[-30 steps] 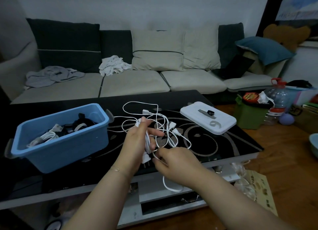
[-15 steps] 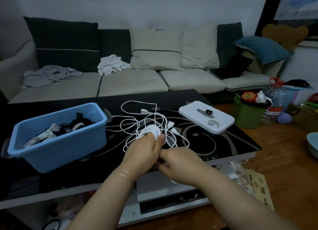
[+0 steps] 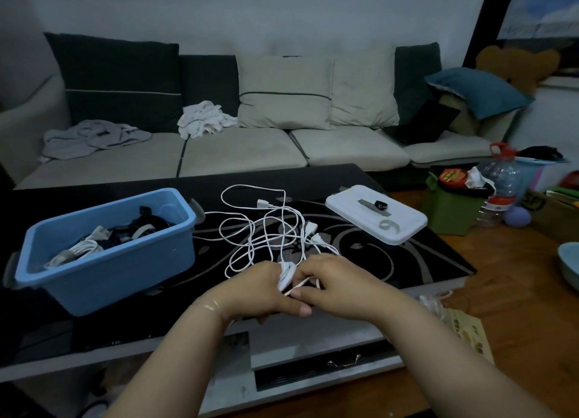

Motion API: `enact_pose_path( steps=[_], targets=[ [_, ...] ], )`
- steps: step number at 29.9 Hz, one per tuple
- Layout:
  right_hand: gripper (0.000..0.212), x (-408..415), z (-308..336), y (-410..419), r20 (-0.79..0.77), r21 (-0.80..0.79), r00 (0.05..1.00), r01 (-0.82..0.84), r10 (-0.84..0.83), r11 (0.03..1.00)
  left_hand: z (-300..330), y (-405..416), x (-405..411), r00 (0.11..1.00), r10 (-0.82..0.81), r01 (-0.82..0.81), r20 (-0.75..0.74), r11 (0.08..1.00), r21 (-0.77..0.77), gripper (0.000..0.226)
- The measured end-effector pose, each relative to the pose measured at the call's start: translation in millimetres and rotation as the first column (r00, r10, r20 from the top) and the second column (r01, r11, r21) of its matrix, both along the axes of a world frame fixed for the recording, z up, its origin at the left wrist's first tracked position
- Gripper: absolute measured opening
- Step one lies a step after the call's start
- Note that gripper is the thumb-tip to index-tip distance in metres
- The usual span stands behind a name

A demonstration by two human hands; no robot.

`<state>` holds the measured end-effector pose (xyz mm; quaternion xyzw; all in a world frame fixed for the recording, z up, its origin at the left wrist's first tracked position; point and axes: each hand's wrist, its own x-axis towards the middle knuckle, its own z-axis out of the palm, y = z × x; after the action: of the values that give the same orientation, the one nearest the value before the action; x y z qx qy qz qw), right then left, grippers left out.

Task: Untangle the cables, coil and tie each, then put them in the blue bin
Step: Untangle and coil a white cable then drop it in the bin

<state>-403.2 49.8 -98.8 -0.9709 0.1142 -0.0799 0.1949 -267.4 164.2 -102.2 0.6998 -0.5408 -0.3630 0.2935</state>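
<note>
Two hands (image 3: 257, 289) (image 3: 338, 284) gripping one coil (image 3: 286, 275).

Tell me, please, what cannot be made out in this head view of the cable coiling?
- Coiled white cable: mostly hidden between the left hand and right hand; whether it is tied is unclear.
- Blue bin: its near wall hides the lower contents; the dark items inside are too dim to identify.
- Loose white cables: their count cannot be told.
</note>
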Motion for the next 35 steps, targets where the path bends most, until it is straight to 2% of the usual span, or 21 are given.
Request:
enact_pose_path(
  steps=[3, 5, 9, 13, 14, 17, 20, 26, 28, 32, 33, 35],
  targets=[
    [0.018, 2, -1, -9, 0.026, -0.011, 0.997, 0.075, -0.075, 0.997, -7, -1, 3, 0.989, 0.039, -0.043, 0.145, 0.999, 0.018, 0.014],
    [0.031, 1, 0, -15, 0.036, -0.05, 0.988, 0.149, -0.147, 0.988, -10, -1, 3, 0.987, 0.069, -0.071, 0.148, 0.997, 0.01, 0.012],
    [0.037, 1, 3, -16, 0.107, -0.111, 0.982, 0.166, -0.155, 0.98, -6, -1, 1, 0.996, 0.071, -0.073, -0.058, 0.997, -0.028, 0.017],
    [0.027, 2, 5, -21, 0.206, -0.017, 0.971, 0.126, -0.12, 0.992, 1, 6, 4, 0.965, -0.05, 0.036, -0.256, 0.998, -0.06, 0.024],
    [0.026, 2, 5, -26, 0.229, 0.027, 0.965, 0.122, -0.125, 0.992, 3, 8, 5, 0.943, -0.075, 0.058, -0.323, 0.996, -0.065, 0.028],
    [0.041, 1, 1, -34, 0.299, 0.091, 0.94, 0.145, -0.166, 0.985, 7, 12, 2, 0.868, -0.13, 0.084, -0.48, 0.99, -0.116, 0.038],
    [0.047, 4, -2, -34, 0.356, 0.087, 0.906, 0.214, -0.231, 0.973, 6, 10, -1, 0.736, -0.138, 0.02, -0.662, 0.983, -0.183, 0.039],
    [0.061, 13, -7, -19, 0.267, 0.102, 0.895, 0.342, -0.357, 0.934, 0, 4, -7, 0.596, -0.107, -0.167, -0.796, 0.953, -0.253, 0.042],
    [0.055, 16, -9, -15, 0.249, 0.082, 0.895, 0.36, -0.369, 0.929, 0, 1, -11, 0.528, -0.067, -0.264, -0.847, 0.935, -0.238, 0.047],
    [0.028, 23, -15, -4, 0.164, -0.016, 0.942, 0.301, -0.294, 0.954, 5, -4, -9, 0.296, -0.037, -0.467, -0.954, 0.866, -0.179, 0.049],
    [0.022, 24, -17, 1, 0.152, -0.026, 0.955, 0.262, -0.255, 0.965, 6, -5, -8, 0.271, -0.03, -0.499, -0.962, 0.85, -0.167, 0.049],
    [0.019, 23, -19, 7, 0.135, -0.038, 0.97, 0.21, -0.204, 0.977, 9, -5, -6, 0.29, 0.009, -0.545, -0.957, 0.824, -0.157, 0.049]
  ],
)
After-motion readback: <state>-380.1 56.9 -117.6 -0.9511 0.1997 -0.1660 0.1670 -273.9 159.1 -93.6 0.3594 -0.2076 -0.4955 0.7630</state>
